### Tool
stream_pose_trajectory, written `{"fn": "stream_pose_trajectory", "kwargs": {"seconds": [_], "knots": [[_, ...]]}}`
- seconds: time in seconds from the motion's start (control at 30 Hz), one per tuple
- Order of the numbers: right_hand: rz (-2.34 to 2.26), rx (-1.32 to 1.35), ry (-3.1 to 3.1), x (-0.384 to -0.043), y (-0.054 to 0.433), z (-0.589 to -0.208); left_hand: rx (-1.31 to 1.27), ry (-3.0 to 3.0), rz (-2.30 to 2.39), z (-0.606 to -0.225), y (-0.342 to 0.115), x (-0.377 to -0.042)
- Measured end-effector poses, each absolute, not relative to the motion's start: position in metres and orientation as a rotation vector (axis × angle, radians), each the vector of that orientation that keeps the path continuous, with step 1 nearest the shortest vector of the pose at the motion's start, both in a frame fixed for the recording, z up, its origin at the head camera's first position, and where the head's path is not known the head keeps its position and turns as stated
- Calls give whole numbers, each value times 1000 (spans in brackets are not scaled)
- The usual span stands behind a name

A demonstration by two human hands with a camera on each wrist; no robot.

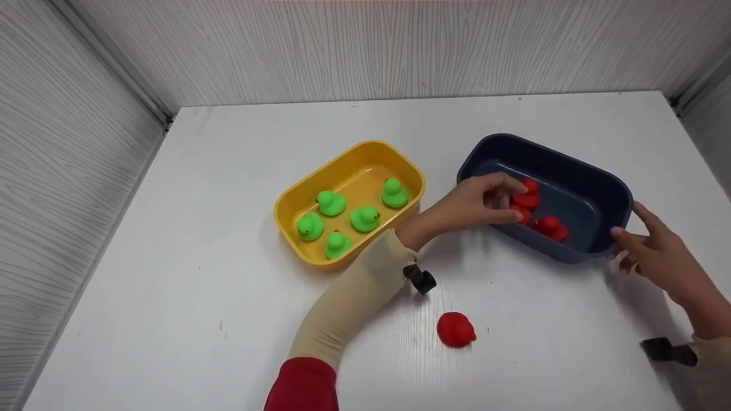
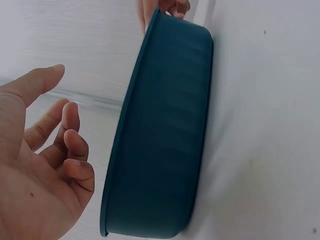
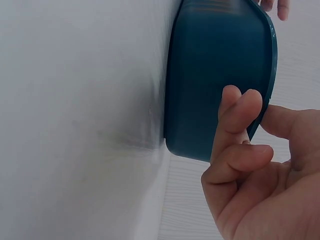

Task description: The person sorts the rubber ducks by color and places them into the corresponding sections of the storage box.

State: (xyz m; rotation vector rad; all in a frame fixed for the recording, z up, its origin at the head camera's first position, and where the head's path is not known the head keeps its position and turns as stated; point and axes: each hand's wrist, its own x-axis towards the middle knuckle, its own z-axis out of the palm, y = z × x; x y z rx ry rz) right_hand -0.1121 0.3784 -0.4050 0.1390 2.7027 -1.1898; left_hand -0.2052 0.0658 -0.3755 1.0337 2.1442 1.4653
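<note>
A dark blue plastic bin (image 1: pixel 577 214) stands at the right with three red toy ducks (image 1: pixel 528 197) grouped at its left end. My left hand (image 1: pixel 477 200) reaches over the near left rim, thumb and forefinger beside those ducks. In the left wrist view that hand's thumb and loosely bent fingers stand apart with nothing between them. My right hand (image 1: pixel 657 251) grips the bin's right end. The right wrist view has its thumb at the rim and its fingers (image 3: pixel 227 165) along the outer wall.
A yellow bin (image 1: pixel 354 185) with several green ducks (image 1: pixel 365 219) sits left of the blue one, behind my left forearm. One more red duck (image 1: pixel 456 330) lies on the white table near the front. Pale wood-grain panels (image 1: pixel 354 51) border the table.
</note>
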Motion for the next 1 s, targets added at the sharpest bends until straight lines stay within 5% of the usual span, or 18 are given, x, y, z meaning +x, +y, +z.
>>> {"fn": "stream_pose_trajectory", "kwargs": {"seconds": [1.0], "knots": [[-1183,166,2693,-112,378,-405,1201,1963,1208,-385,14,-150]]}}
